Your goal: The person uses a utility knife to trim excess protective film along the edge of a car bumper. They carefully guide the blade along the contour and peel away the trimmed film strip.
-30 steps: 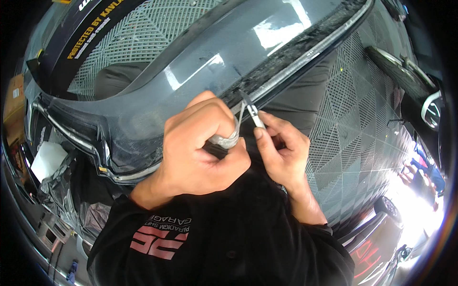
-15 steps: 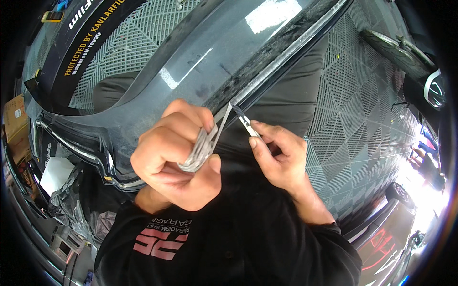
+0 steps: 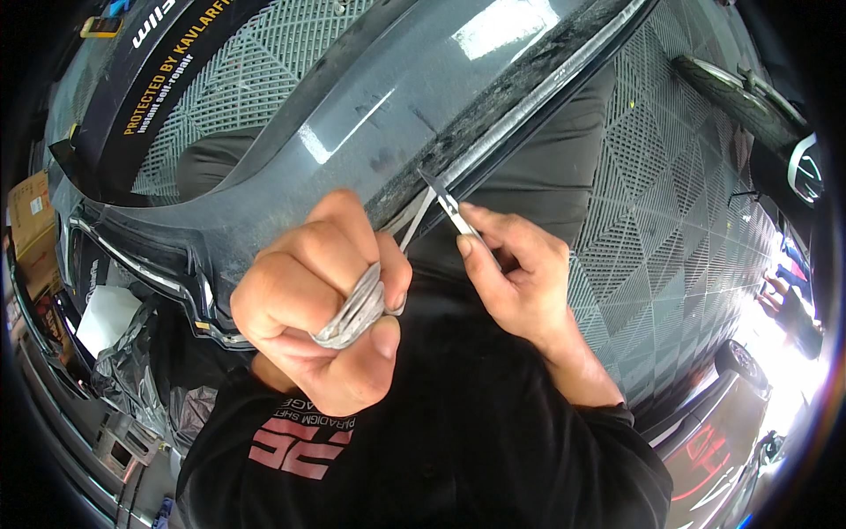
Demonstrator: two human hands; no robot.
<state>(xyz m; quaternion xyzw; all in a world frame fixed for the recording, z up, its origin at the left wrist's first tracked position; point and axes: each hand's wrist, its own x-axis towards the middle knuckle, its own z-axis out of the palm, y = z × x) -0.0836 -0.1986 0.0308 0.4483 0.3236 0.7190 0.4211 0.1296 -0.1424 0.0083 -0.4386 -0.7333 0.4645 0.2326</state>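
A dusty dark grey car bumper [image 3: 352, 150] lies slantwise across my lap. My left hand [image 3: 322, 300] is closed round a crumpled wad of greyish film strip [image 3: 357, 310]. From that fist a narrow strip stretches up to the bumper's long pale edge [image 3: 489, 145]. In my right hand [image 3: 520, 273] a slim snap-off utility knife [image 3: 456, 212] is pinched between thumb and fingers. Its dark blade points up and left, over the bumper's edge where the strip meets it.
Grey grid floor tiles [image 3: 670, 194] spread to the right. A wheel [image 3: 740, 97] stands at upper right and a car [image 3: 718, 432] at lower right. Black plastic bags [image 3: 145, 370], a cardboard box [image 3: 35, 220] and a black lettered panel [image 3: 167, 88] are on the left.
My left fist has come slightly down and left with the wad. The knife blade has shifted a little up and left along the bumper's edge.
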